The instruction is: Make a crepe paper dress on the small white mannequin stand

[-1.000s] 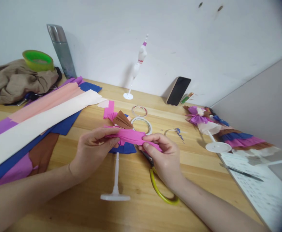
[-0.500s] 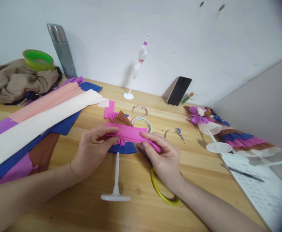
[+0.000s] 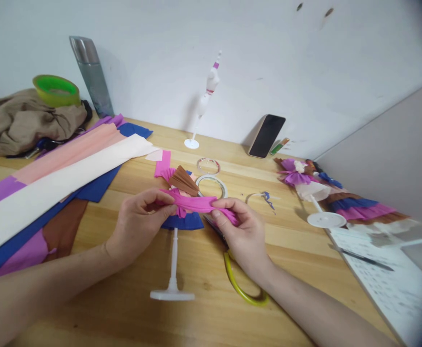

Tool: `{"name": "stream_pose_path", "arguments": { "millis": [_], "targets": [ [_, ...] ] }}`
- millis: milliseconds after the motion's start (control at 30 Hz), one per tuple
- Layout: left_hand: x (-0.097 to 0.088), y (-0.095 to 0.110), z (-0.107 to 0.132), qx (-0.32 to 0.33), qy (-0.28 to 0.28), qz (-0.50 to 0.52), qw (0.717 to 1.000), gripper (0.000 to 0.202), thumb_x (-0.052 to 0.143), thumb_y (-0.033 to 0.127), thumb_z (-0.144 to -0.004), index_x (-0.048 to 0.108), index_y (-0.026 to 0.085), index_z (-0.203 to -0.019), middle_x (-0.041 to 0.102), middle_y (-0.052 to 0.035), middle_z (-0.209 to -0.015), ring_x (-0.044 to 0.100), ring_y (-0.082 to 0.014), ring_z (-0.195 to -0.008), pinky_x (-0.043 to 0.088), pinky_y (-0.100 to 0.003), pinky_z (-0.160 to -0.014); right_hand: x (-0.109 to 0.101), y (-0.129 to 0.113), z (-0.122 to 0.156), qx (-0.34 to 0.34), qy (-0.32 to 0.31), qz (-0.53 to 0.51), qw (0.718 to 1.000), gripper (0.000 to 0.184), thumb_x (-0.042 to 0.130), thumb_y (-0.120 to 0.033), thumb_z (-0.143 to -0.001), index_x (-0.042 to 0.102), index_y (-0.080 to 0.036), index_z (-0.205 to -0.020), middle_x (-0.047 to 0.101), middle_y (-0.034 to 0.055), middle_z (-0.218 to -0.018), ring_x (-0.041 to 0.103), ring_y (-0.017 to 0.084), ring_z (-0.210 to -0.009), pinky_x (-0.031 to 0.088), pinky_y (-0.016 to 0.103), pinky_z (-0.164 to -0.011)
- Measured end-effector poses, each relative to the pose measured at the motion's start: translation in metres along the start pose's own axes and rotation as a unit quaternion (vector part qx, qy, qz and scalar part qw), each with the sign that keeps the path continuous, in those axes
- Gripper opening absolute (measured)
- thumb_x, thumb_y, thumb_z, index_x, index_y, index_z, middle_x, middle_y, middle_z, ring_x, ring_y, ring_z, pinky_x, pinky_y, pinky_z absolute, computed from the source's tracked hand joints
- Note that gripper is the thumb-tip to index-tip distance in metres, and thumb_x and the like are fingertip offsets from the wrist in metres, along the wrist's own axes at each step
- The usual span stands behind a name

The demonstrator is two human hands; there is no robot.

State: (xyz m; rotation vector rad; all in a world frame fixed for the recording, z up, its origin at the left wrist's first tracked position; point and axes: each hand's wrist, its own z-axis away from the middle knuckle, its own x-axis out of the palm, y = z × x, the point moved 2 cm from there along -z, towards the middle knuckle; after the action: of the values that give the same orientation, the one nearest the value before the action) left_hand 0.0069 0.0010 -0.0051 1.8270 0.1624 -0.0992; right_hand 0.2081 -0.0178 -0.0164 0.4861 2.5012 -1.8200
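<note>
A narrow folded strip of pink crepe paper point(image 3: 196, 203) stretches between my two hands. My left hand point(image 3: 140, 219) pinches its left end between thumb and fingers; my right hand point(image 3: 241, 231) grips the other end, where the paper bunches up. Just beyond and below the strip lies a white doll stand point(image 3: 174, 262), its round base toward me, with a blue paper skirt point(image 3: 183, 221) on it. A pleated brown paper piece point(image 3: 183, 180) shows behind the strip. Partly under my right hand are scissors with yellow handles point(image 3: 241, 284).
Crepe paper strips point(image 3: 69, 164) cover the left side. Tape rolls point(image 3: 212, 185) lie past my hands. A white figure on a stand point(image 3: 211, 82), a phone point(image 3: 266, 136) and a bottle point(image 3: 93, 72) stand along the wall. Paper-dressed dolls point(image 3: 362, 207) and a pen point(image 3: 366, 259) are at right.
The pink strip has become narrower between my hands, as its upper part folded down. More of the brown pleated paper now shows behind it. Both hands stay nearly in place.
</note>
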Motion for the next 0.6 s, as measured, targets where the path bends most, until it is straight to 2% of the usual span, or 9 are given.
{"name": "stream_pose_path", "arguments": {
  "millis": [167, 333, 467, 600],
  "targets": [
    [-0.0015, -0.0002, 0.0008, -0.004, -0.009, 0.016, 1.0, 0.004, 0.073, 0.018, -0.07, 0.072, 0.021, -0.069, 0.076, -0.001, -0.077, 0.071, -0.0159, -0.073, 0.058, -0.024, -0.068, -0.0013, -0.0041, -0.0007, 0.022, 0.0, -0.028, 0.999, 0.004, 0.07, -0.023, -0.072, 0.068, -0.021, -0.076, 0.072, 0.0014, -0.074, 0.064, 0.014, -0.064, 0.052, 0.027, -0.062],
    [-0.0031, 0.002, -0.0002, 0.046, -0.008, 0.014, 0.999, 0.009, 0.075, 0.014, -0.069, 0.073, 0.022, -0.066, 0.075, -0.0023, -0.088, 0.071, -0.0159, -0.084, 0.058, -0.023, -0.073, -0.003, -0.009, -0.0005, 0.003, -0.004, -0.027, 1.0, 0.002, 0.069, -0.019, -0.071, 0.068, -0.021, -0.072, 0.067, -0.0008, -0.069, 0.06, 0.013, -0.063, 0.05, 0.026, -0.06],
    [-0.0017, 0.0026, -0.0009, 0.047, 0.0, 0.018, 0.999, 0.011, 0.076, 0.013, -0.067, 0.073, 0.022, -0.062, 0.073, -0.001, -0.082, 0.07, -0.0139, -0.077, 0.057, -0.021, -0.067, -0.0013, -0.008, -0.0003, -0.017, -0.006, -0.038, 0.999, 0.004, 0.067, -0.018, -0.07, 0.067, -0.021, -0.068, 0.065, -0.0009, -0.068, 0.059, 0.013, -0.063, 0.047, 0.025, -0.059],
    [0.0003, 0.0039, -0.0007, 0.017, 0.002, 0.042, 0.999, 0.012, 0.075, 0.011, -0.065, 0.072, 0.022, -0.061, 0.073, 0.0006, -0.075, 0.069, -0.0125, -0.072, 0.056, -0.019, -0.064, -0.0007, -0.0076, -0.0005, -0.012, -0.002, -0.048, 0.999, 0.004, 0.067, -0.017, -0.069, 0.066, -0.02, -0.066, 0.065, -0.0006, -0.068, 0.059, 0.012, -0.062, 0.047, 0.024, -0.059]
  ]
}}
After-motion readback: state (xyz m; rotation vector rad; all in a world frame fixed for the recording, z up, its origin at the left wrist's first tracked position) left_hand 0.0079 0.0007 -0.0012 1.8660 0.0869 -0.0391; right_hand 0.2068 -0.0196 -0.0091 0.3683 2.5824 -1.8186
